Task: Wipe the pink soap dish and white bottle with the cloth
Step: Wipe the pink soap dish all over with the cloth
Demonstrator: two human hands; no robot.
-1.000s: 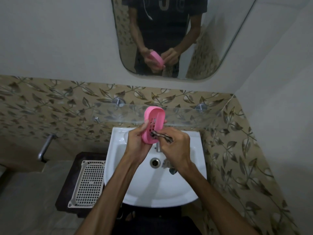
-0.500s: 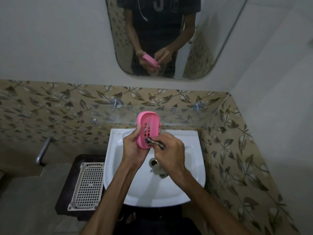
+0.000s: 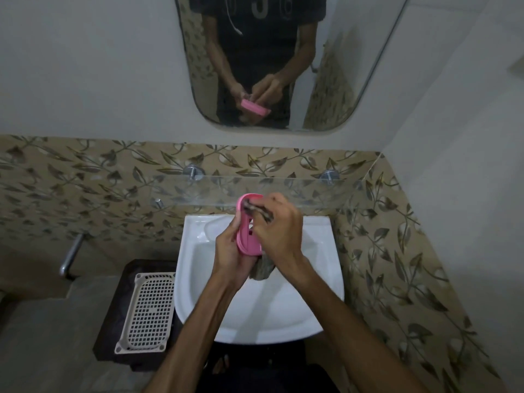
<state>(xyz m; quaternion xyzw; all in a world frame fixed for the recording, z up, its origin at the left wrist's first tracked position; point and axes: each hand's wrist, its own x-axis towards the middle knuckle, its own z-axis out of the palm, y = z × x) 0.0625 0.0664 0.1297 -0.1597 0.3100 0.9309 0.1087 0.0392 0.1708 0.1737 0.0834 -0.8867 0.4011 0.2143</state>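
We see the pink soap dish (image 3: 247, 235) held upright over the white sink (image 3: 256, 313), w/ left hand (image 3: 231, 255) fingers curled round its left edge. Right hand (image 3: 279, 229) fingers pinch the dark cloth (image 3: 259, 212) vs. the dish's inner face; cloth's tail hangs toward the basin.

We held a pink soap dish (image 3: 247, 236) above a white sink (image 3: 317, 293), seen from above. Our left hand (image 3: 229, 256) gripped the dish from the left side, tilted on edge. Our right hand (image 3: 279, 231) pressed a dark patterned cloth (image 3: 262, 269) against its slotted face. A mirror (image 3: 334, 80) above reflected our arms. A white perforated tray (image 3: 147, 310) sat left of the sink.
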